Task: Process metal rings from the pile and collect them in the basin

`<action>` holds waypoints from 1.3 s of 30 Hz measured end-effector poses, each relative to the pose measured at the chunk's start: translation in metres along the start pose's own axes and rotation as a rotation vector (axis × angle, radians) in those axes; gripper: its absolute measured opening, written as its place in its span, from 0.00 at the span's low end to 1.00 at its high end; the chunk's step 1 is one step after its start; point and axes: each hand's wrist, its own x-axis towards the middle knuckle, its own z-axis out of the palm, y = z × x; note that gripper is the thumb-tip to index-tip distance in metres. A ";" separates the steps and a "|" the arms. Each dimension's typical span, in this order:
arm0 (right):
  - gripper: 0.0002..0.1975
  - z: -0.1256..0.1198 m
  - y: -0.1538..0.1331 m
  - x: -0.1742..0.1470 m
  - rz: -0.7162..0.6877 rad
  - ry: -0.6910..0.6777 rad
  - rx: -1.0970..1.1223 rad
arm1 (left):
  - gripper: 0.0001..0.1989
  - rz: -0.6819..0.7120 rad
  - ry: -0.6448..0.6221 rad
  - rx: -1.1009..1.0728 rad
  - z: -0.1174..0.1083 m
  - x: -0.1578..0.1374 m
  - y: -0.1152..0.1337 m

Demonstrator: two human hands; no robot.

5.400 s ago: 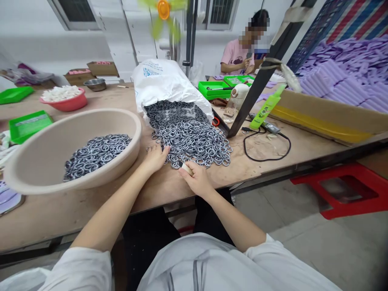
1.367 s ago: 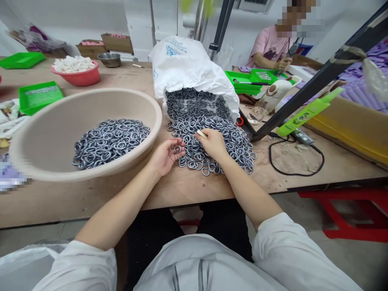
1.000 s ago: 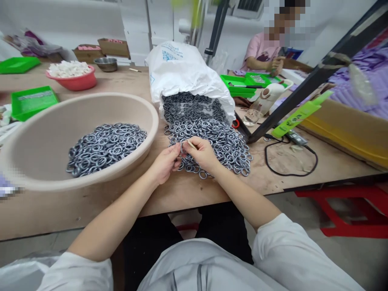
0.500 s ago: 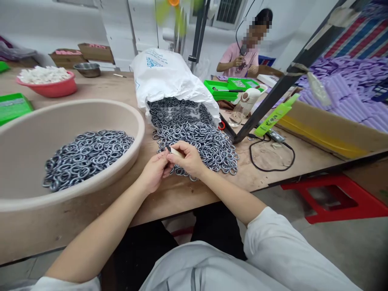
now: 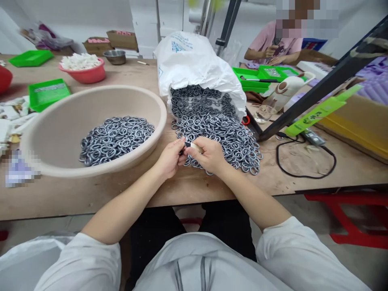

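Rings point(image 5: 224, 131) are heaped at the mouth of a white sack point(image 5: 197, 60), just beyond the right hand point(image 5: 211, 157), which has a pale-handled tool point(image 5: 196, 148) pinched with its black tip point(image 5: 188, 144) aimed at the left hand point(image 5: 170, 158). Left one's curled up near the heap's edge, pinching a small dark piece point(image 5: 181, 152) by that tip, mostly hidden so can't tell what it is. More rings sit in the big beige basin point(image 5: 54, 129) over to the left.
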 end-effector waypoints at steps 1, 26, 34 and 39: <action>0.25 0.000 -0.001 -0.001 -0.013 -0.013 -0.028 | 0.19 -0.001 0.004 -0.006 0.000 0.000 0.000; 0.15 -0.008 0.034 0.016 0.381 0.050 0.040 | 0.10 -0.036 0.102 -0.038 -0.011 0.010 0.004; 0.24 0.009 0.004 0.011 0.353 -0.044 0.799 | 0.16 -0.220 -0.115 -0.025 -0.002 0.003 0.000; 0.22 0.014 0.002 0.009 0.237 0.099 0.627 | 0.21 -0.232 -0.154 0.006 -0.001 -0.001 0.001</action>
